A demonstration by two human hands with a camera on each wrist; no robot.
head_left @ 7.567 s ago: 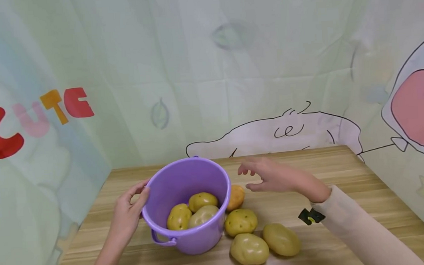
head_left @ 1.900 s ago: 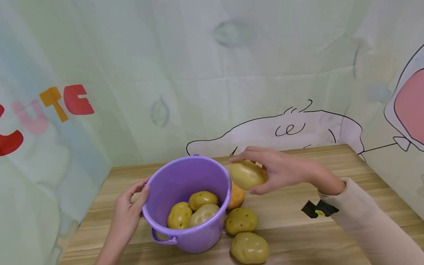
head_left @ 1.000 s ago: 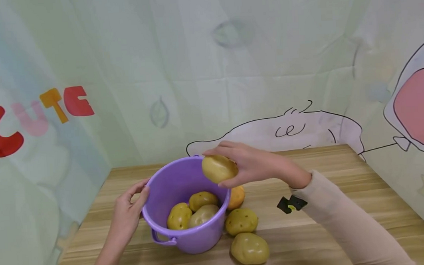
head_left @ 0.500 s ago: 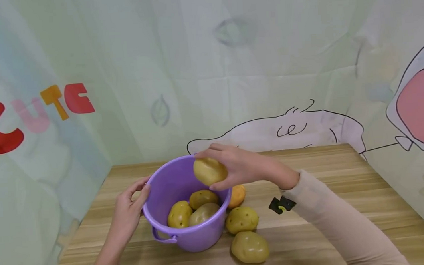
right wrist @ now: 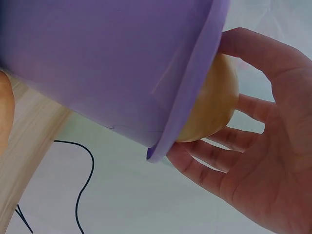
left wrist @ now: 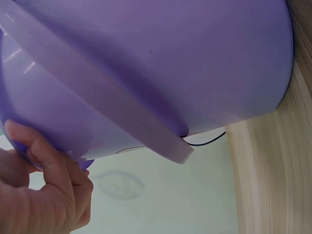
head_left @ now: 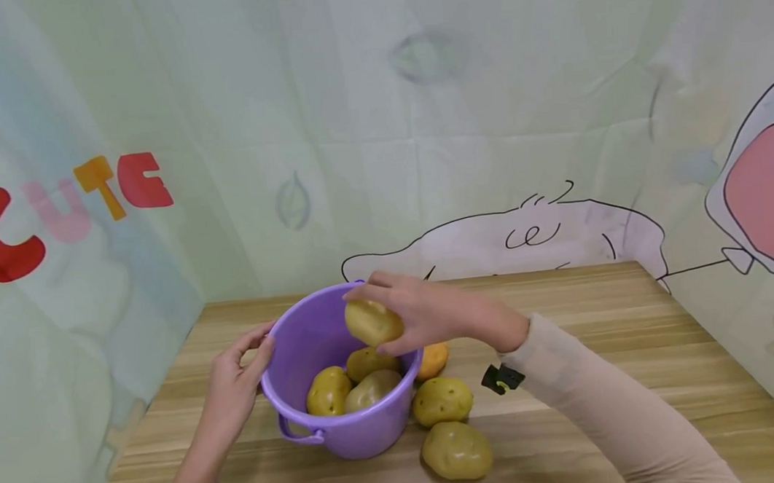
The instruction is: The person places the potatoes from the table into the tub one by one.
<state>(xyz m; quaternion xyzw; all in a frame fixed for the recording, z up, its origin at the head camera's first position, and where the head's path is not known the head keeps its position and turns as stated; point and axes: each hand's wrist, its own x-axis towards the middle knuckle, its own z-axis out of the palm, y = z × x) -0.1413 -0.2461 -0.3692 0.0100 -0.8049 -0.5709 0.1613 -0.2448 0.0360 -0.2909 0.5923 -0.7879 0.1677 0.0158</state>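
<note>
A purple bucket (head_left: pixel 364 432) stands tilted on the table, its mouth facing me, with three potatoes (head_left: pixel 329 392) visible inside. My left hand (head_left: pixel 233 384) grips the bucket's rim at the left; in the left wrist view its fingers (left wrist: pixel 53 165) curl at the rim, beside the bucket's handle (left wrist: pixel 102 92). My right hand (head_left: pixel 423 309) holds another potato (head_left: pixel 373 322) over the bucket's mouth, at the right of the opening. In the right wrist view, thumb and fingers surround that potato (right wrist: pixel 214 102), and the rim hides part of it.
To the right of the bucket, two potatoes (head_left: pixel 443 400) lie on the wooden table (head_left: pixel 567 422). An orange round item (head_left: pixel 432 359) sits behind them, partly hidden by the bucket and right hand. A printed curtain (head_left: pixel 237 132) encloses the table's back and sides.
One potato from the table's right side is now in my right hand, carried left over the bucket and lately lowered slightly. My left hand has stayed on the rim.
</note>
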